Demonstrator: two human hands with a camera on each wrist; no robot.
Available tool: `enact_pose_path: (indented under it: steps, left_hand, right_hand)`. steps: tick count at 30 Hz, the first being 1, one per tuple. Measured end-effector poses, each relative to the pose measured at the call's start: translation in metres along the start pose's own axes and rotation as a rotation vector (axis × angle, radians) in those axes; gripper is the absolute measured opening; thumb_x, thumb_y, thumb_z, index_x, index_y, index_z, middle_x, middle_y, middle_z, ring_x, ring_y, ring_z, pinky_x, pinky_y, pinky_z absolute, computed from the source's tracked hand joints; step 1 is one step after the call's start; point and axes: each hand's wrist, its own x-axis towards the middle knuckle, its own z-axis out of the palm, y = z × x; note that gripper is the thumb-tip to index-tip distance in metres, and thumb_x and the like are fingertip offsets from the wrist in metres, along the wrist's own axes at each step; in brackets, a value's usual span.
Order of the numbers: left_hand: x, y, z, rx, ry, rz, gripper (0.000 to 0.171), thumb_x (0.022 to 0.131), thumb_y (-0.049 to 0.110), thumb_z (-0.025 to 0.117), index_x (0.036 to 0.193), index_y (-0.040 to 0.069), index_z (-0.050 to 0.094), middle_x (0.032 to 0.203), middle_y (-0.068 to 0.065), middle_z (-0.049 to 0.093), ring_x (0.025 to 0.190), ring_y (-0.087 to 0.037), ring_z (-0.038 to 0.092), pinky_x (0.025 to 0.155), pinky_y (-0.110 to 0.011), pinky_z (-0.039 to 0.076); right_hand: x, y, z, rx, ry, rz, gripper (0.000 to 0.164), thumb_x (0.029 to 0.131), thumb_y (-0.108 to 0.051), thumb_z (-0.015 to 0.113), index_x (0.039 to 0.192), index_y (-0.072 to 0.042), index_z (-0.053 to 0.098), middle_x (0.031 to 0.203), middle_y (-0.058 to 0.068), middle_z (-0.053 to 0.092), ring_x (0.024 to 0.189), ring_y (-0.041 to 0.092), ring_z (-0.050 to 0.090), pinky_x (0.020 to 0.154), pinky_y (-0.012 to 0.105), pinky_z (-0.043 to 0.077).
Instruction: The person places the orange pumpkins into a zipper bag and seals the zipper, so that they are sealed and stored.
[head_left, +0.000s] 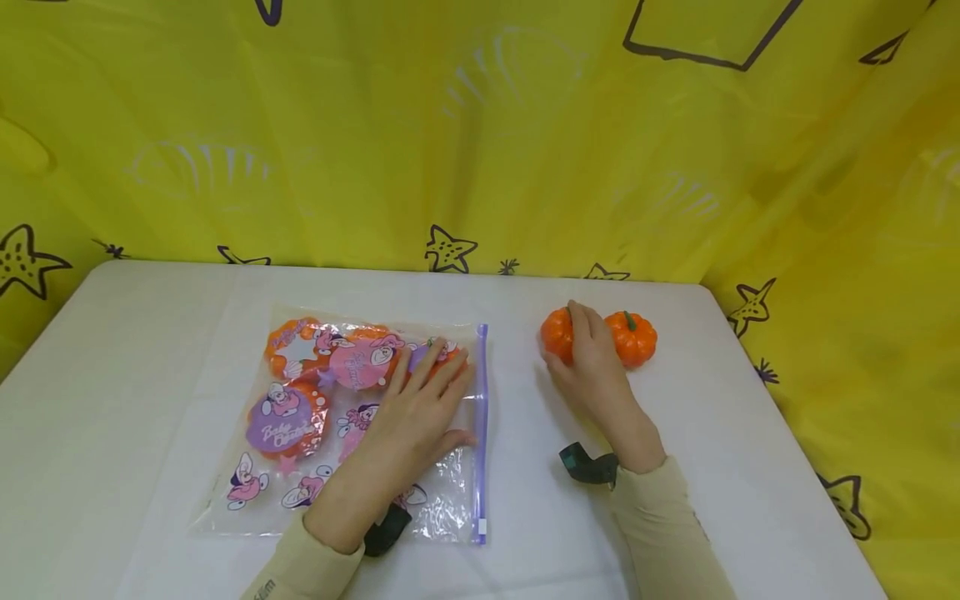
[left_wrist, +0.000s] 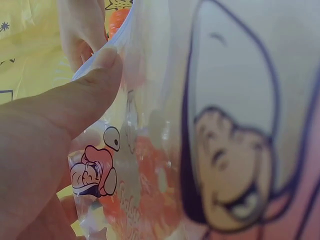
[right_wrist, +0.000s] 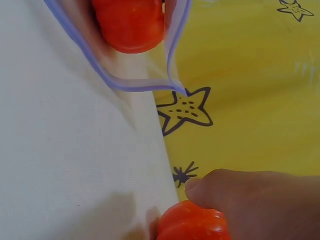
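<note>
A clear plastic zip bag (head_left: 450,479) with pink and purple cartoon prints lies on the table. Several orange toy pumpkins (head_left: 276,367) show through its film. My left hand (head_left: 412,417) rests on the bag's right part, fingers straight and spread over a pumpkin; in the left wrist view its thumb (left_wrist: 102,75) lies along the film near the mouth. To the right, my right hand (head_left: 596,371) grips an orange toy pumpkin (head_left: 556,333), mostly covered by the fingers. Beside that hand stands another pumpkin (head_left: 637,340) with a green stem. The right wrist view shows the bag's mouth gaping around a pumpkin (right_wrist: 131,31).
The bag's purple zip strip (head_left: 482,400) faces the right hand, with a white slider (head_left: 482,527) at its near end. White cloth covers the table (head_left: 97,400). A yellow curtain (head_left: 360,167) with starfish drawings hangs behind and at the sides. Dark cameras (head_left: 588,465) sit at both wrists.
</note>
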Motion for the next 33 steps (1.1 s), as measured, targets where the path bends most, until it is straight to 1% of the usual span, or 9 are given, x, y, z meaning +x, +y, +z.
enact_pose_path:
  steps: [5,8,10,14,17,22,29,33]
  left_hand:
    - [0.0004,-0.0003,0.0004,-0.007,-0.001,0.004,0.085,0.079,0.050,0.076,0.149,0.011,0.046,0.158,-0.007,0.039,0.154,-0.033,0.018,0.124,-0.060,0.008]
    - [0.0007,-0.0002,0.0004,-0.005,-0.003,0.004,0.085,0.079,0.050,0.076,0.149,0.011,0.046,0.159,-0.007,0.039,0.154,-0.033,0.017,0.124,-0.060,0.007]
    - [0.0010,-0.0001,0.0007,0.001,-0.001,0.004,0.085,0.079,0.050,0.076,0.149,0.011,0.046,0.159,-0.007,0.039,0.154,-0.033,0.018,0.123,-0.060,0.008]
    - [0.0014,-0.0001,0.0010,0.008,0.002,0.006,0.085,0.080,0.050,0.076,0.149,0.011,0.045,0.159,-0.007,0.039,0.154,-0.033,0.017,0.123,-0.060,0.008]
    - [0.0007,0.0001,0.0007,0.008,0.000,0.004,0.085,0.080,0.050,0.076,0.149,0.011,0.045,0.159,-0.007,0.039,0.154,-0.033,0.017,0.123,-0.060,0.008]
    - [-0.0007,-0.0003,-0.0001,0.006,-0.001,0.002,0.085,0.079,0.050,0.076,0.149,0.011,0.046,0.159,-0.007,0.039,0.154,-0.033,0.017,0.124,-0.060,0.007]
    - [-0.0006,-0.0007,0.0000,0.001,-0.010,0.002,0.085,0.080,0.051,0.075,0.149,0.012,0.045,0.159,-0.006,0.038,0.154,-0.033,0.017,0.124,-0.060,0.007]
    - [-0.0005,-0.0007,-0.0001,0.010,-0.003,0.003,0.086,0.079,0.051,0.076,0.149,0.012,0.045,0.159,-0.006,0.038,0.154,-0.033,0.017,0.124,-0.060,0.007]
  right_hand:
    - [0.0010,0.0024,0.0033,-0.009,0.040,-0.019,0.075,0.089,-0.017,0.073,0.149,-0.001,0.030,0.148,0.025,0.036,0.137,0.040,0.037,0.113,0.057,0.038]
    - [0.0030,0.0046,0.0055,-0.007,0.071,-0.041,0.069,0.089,-0.017,0.073,0.144,-0.001,0.034,0.141,0.023,0.040,0.131,0.038,0.040,0.112,0.055,0.041]
    - [0.0046,0.0055,0.0062,-0.001,0.076,-0.045,0.065,0.090,-0.017,0.072,0.141,-0.001,0.035,0.139,0.023,0.042,0.128,0.037,0.041,0.111,0.054,0.041]
    - [0.0072,0.0059,0.0049,0.004,0.064,-0.031,0.059,0.093,-0.017,0.070,0.138,0.000,0.036,0.139,0.024,0.042,0.128,0.038,0.042,0.112,0.054,0.041]
    - [0.0071,0.0049,0.0024,0.000,0.040,-0.007,0.059,0.092,-0.018,0.070,0.139,0.000,0.038,0.142,0.024,0.041,0.130,0.040,0.043,0.111,0.055,0.041]
    - [0.0054,0.0033,-0.0005,-0.028,0.000,0.026,0.062,0.091,-0.024,0.072,0.140,0.001,0.043,0.145,0.024,0.039,0.132,0.041,0.042,0.109,0.057,0.043]
    - [0.0040,0.0060,-0.0001,-0.018,-0.021,0.017,0.060,0.093,-0.023,0.070,0.141,0.001,0.042,0.149,0.026,0.036,0.136,0.043,0.037,0.111,0.060,0.039]
    - [0.0028,0.0057,-0.0018,-0.001,-0.031,0.013,0.059,0.093,-0.023,0.069,0.140,0.000,0.042,0.150,0.025,0.036,0.138,0.043,0.036,0.112,0.060,0.037]
